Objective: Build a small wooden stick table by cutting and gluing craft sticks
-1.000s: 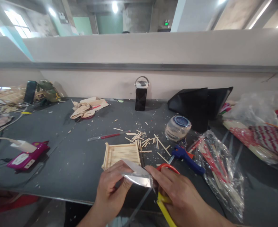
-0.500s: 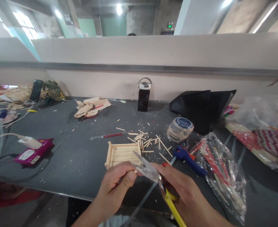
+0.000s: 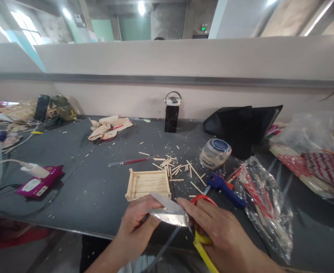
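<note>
My right hand (image 3: 216,231) grips a pair of scissors (image 3: 171,216) with red and yellow handles. Their shiny blades are spread apart and point left, right at the fingertips of my left hand (image 3: 140,223). Thumb and forefinger of that left hand are pinched on a small wooden stick, mostly hidden by the fingers and blades. Just beyond my hands lies a small tray-like frame of wooden sticks (image 3: 148,184) with raised corner posts. Short cut sticks (image 3: 169,165) and tiny chips are scattered behind and to the right of it.
A blue glue gun (image 3: 228,191), a clear jar (image 3: 215,153) and a plastic bag of sticks (image 3: 265,204) lie to the right. A red pen-like tool (image 3: 135,161) lies behind the frame. Further off are a phone (image 3: 171,118), crumpled paper (image 3: 108,128) and a purple power strip (image 3: 40,182).
The scissor blades have opened wider and turned, moving left over my left fingertips. My left hand keeps its pinch in nearly the same place. The view has shifted slightly.
</note>
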The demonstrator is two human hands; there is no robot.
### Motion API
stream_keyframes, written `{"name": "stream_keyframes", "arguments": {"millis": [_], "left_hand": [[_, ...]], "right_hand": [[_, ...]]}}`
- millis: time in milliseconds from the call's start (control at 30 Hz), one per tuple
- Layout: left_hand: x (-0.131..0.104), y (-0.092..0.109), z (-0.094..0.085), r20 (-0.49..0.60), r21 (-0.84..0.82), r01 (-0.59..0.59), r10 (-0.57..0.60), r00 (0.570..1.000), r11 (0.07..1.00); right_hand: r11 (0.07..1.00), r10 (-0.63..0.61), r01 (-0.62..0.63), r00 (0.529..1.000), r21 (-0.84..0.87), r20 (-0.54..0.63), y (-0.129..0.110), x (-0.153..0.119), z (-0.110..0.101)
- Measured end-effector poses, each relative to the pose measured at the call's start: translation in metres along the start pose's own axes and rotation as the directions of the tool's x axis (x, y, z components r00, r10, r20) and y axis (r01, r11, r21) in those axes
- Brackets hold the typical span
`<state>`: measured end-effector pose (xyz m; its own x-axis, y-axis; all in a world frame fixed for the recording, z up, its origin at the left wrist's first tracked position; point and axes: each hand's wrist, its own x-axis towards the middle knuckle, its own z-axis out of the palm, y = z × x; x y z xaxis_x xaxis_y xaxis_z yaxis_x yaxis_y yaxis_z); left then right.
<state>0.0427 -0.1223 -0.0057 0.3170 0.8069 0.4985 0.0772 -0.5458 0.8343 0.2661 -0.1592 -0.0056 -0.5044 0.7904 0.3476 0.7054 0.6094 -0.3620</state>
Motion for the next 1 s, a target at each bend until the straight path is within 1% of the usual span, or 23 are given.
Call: {"name": "stream_keyframes", "arguments": {"millis": [67, 200, 233, 300, 367, 400, 433, 533, 600, 633, 700, 767, 800, 833, 867, 900, 933, 967, 1000], "left_hand": [[0.001, 0.001, 0.001, 0.027, 0.021, 0.032, -0.032, 0.999, 0.999], [0.002, 0.005, 0.000, 0.090, 0.090, 0.091, -0.099, 0.991, 0.992], [0.002, 0.006, -0.001, 0.101, 0.100, 0.110, -0.120, 0.988, 0.989], [0.002, 0.006, -0.005, 0.100, 0.089, 0.145, -0.154, 0.983, 0.985], [0.001, 0.007, -0.013, 0.061, 0.044, 0.143, -0.145, 0.988, 0.989], [0.001, 0.007, -0.018, 0.021, 0.028, 0.120, -0.120, 0.993, 0.992], [0.001, 0.007, -0.022, -0.020, 0.028, 0.094, -0.093, 0.995, 0.995], [0.000, 0.008, -0.036, -0.126, 0.070, 0.052, -0.043, 0.991, 0.996], [-0.002, 0.008, -0.042, -0.192, 0.093, 0.087, -0.067, 0.979, 0.992], [-0.004, 0.007, -0.045, -0.231, 0.104, 0.127, -0.101, 0.968, 0.986], [-0.008, 0.006, -0.049, -0.309, 0.129, 0.236, -0.187, 0.932, 0.963], [-0.013, 0.004, -0.052, -0.359, 0.141, 0.332, -0.264, 0.895, 0.933], [-0.015, 0.003, -0.053, -0.364, 0.143, 0.366, -0.295, 0.883, 0.919], [-0.017, 0.003, -0.053, -0.352, 0.146, 0.390, -0.321, 0.879, 0.909], [-0.019, 0.002, -0.054, -0.330, 0.145, 0.404, -0.341, 0.880, 0.903], [-0.021, 0.001, -0.053, -0.299, 0.138, 0.413, -0.359, 0.884, 0.900], [-0.023, 0.001, -0.052, -0.267, 0.121, 0.413, -0.371, 0.890, 0.903], [-0.025, 0.000, -0.050, -0.236, 0.091, 0.407, -0.378, 0.895, 0.909], [-0.027, -0.001, -0.048, -0.217, 0.050, 0.395, -0.376, 0.901, 0.917]], "right_hand": [[1.000, -0.010, 0.009, 1.000, -0.029, -0.005, 0.000, -0.002, 0.003], [1.000, 0.021, -0.021, 0.999, -0.003, 0.035, 0.005, -0.005, 0.007], [0.999, 0.051, -0.051, 0.998, -0.013, 0.020, 0.008, -0.005, 0.007], [0.983, 0.156, -0.161, 0.986, -0.094, -0.054, 0.019, 0.000, 0.005], [0.931, 0.278, -0.301, 0.951, -0.206, -0.132, 0.034, 0.010, 0.003], [0.902, 0.324, -0.352, 0.935, -0.251, -0.146, 0.041, 0.016, 0.003], [0.879, 0.361, -0.385, 0.923, -0.280, -0.135, 0.048, 0.022, 0.003], [0.840, 0.469, -0.447, 0.883, -0.306, -0.002, 0.065, 0.042, 0.010], [0.828, 0.502, -0.463, 0.863, -0.316, 0.052, 0.070, 0.053, 0.016], [0.826, 0.505, -0.462, 0.861, -0.325, 0.059, 0.070, 0.057, 0.018], [0.823, 0.498, -0.450, 0.865, -0.346, 0.058, 0.066, 0.062, 0.019], [0.812, 0.484, -0.442, 0.875, -0.380, 0.016, 0.054, 0.062, 0.016], [0.820, 0.452, -0.426, 0.892, -0.382, -0.023, 0.045, 0.060, 0.014], [0.845, 0.390, -0.392, 0.917, -0.365, -0.081, 0.035, 0.059, 0.010], [0.898, 0.292, -0.318, 0.948, -0.304, -0.130, 0.024, 0.057, 0.008], [0.954, 0.184, -0.216, 0.969, -0.206, -0.163, 0.013, 0.055, 0.006], [0.989, 0.094, -0.112, 0.980, -0.094, -0.177, 0.002, 0.054, 0.004], [1.000, 0.023, -0.026, 0.983, -0.015, -0.181, -0.008, 0.053, 0.004], [0.999, -0.028, 0.031, 0.983, 0.011, -0.181, -0.016, 0.053, 0.006]]}}
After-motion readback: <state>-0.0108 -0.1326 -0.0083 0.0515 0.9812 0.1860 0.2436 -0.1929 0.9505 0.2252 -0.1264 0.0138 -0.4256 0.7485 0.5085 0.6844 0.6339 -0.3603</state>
